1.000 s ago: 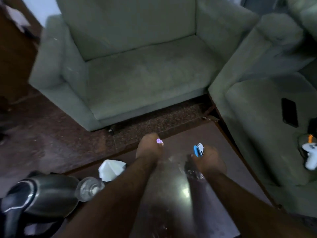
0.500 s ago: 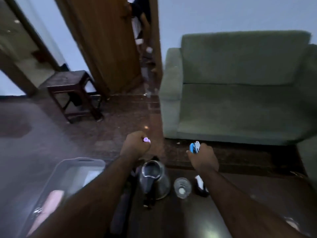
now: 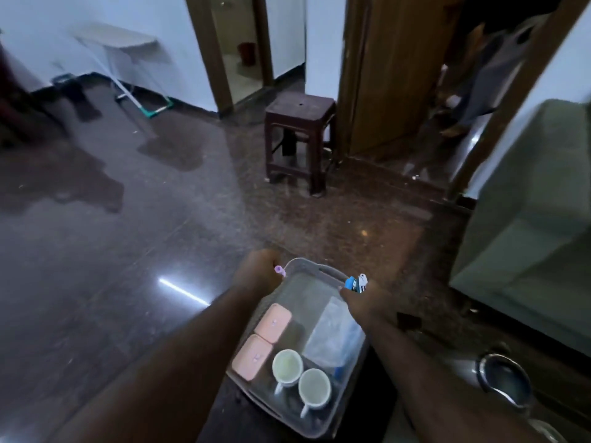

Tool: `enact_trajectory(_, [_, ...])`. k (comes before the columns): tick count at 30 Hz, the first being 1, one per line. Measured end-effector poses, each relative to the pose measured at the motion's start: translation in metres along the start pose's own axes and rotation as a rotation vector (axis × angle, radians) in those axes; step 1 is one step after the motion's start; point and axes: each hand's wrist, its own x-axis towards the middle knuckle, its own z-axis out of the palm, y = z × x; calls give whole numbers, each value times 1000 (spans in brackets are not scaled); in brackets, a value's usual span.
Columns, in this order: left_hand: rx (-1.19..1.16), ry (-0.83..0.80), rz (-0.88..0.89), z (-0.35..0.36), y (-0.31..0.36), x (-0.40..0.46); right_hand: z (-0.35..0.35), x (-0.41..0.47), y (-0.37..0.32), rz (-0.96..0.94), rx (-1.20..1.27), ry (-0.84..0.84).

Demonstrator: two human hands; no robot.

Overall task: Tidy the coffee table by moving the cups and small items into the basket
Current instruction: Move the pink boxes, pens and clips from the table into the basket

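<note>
Fingers: both sets are curled shut; the left hand is closed on a small pink item, the right hand on a small blue and white item. What either item is cannot be told.
Hands: both are held over the far end of the basket, one at its left corner, one at its right.
Basket: a clear plastic bin at the near centre, apparently resting on the dark worktop.
Already in: two white cups at the near end, two pink boxes on the left, a clear plastic bag on the right.
Left to do: the two held items are judged not yet released.
Still outside: a steel kettle sits to the near right; whether it belongs in the basket cannot be told.
Progress: judged well along.
</note>
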Motion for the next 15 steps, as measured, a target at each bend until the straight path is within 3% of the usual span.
enact_trajectory(6, [-48, 60, -2, 54, -66, 9, 119, 20, -4, 45, -59, -200])
enact_trajectory(15, [-83, 31, -4, 79, -97, 34, 188, 56, -17, 43, -83, -205])
